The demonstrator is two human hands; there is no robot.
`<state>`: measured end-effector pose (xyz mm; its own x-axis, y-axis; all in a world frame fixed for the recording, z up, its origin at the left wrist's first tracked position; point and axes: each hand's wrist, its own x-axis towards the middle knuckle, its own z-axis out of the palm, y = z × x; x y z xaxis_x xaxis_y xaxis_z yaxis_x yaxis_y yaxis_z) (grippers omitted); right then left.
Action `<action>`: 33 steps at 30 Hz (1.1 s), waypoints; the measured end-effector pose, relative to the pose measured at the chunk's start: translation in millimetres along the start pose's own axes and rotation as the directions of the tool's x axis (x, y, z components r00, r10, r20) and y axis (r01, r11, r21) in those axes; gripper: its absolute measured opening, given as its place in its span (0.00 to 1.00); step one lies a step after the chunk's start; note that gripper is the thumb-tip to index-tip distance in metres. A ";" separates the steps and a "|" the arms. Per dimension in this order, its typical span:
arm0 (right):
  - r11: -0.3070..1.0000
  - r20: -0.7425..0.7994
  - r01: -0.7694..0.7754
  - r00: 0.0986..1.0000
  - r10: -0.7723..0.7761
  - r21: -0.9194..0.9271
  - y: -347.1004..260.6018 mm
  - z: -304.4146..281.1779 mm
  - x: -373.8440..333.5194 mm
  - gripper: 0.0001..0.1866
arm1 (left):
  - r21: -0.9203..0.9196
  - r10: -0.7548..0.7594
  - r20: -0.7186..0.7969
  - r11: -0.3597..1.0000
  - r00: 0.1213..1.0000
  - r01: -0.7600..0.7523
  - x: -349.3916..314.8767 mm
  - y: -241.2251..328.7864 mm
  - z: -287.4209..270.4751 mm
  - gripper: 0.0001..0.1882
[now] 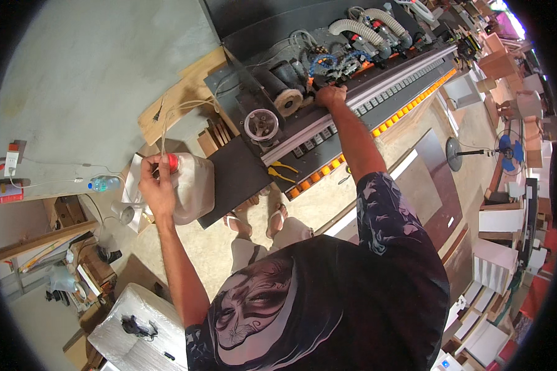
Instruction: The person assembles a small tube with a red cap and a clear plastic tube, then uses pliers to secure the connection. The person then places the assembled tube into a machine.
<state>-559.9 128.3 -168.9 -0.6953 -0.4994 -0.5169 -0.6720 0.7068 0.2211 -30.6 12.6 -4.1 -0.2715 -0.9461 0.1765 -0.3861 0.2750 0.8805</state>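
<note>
My left hand [158,180] is closed around the red cap [172,162] at the top of a large translucent white jug [195,191]. A thin pale hose [166,123] runs down toward the jug's top. My right hand [331,96] reaches into a long dark machine [368,86], close to a blue segmented hose [322,62] and a cylindrical roller [288,102]. Its fingers are largely hidden among the parts, so what they touch does not show. Yellow-handled pliers [283,171] lie on the machine's near end, beside a round metal pot [261,125].
Orange rollers [408,106] line the machine's near edge. A plastic bottle [104,183] and a power strip [11,159] are at the left. Wrapped foam-like packaging [130,324] sits lower left. A blue fan [510,154] and stacked boards [498,260] stand at the right.
</note>
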 end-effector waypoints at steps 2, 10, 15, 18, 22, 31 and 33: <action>1.000 0.024 0.019 1.000 -0.019 0.012 -6.4 -3.8 -0.2 0.25 | -0.008 -0.011 0.002 1.000 1.000 0.011 -2.5 -2.1 -3.3 0.14; 0.999 -0.004 0.015 1.000 -0.015 -0.032 -12.4 0.0 0.1 0.26 | 0.011 0.010 0.005 1.000 1.000 -0.010 -1.5 -2.8 -4.5 0.15; 0.995 -0.145 -0.081 0.985 0.089 0.061 -11.2 5.5 -8.9 0.23 | -0.035 0.006 0.017 0.999 1.000 -0.005 -1.9 -1.9 -3.1 0.15; 0.999 -0.092 -0.038 0.995 0.035 -0.026 -6.5 11.0 -0.4 0.23 | 0.004 0.009 0.023 1.000 1.000 -0.009 -1.2 0.2 -2.6 0.15; 0.999 0.045 0.015 0.999 -0.013 -0.036 -16.2 -10.8 -16.3 0.25 | 0.019 0.015 -0.005 1.000 1.000 -0.015 -5.7 7.6 -4.9 0.15; 0.999 -0.062 -0.018 0.998 0.016 -0.043 -14.8 0.7 -7.5 0.25 | -0.019 -0.030 -0.002 0.999 1.000 0.030 -4.5 -1.4 -4.3 0.15; 0.996 0.038 0.019 0.999 -0.015 -0.091 -14.6 -6.2 -12.6 0.26 | -0.047 -0.046 0.012 0.998 0.999 0.047 -4.3 0.3 -4.1 0.15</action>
<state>-542.9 121.2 -160.5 -0.6747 -0.4907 -0.5514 -0.7053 0.6488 0.2857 -25.9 16.1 -2.8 -0.2643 -0.9556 0.1303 -0.3562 0.2223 0.9076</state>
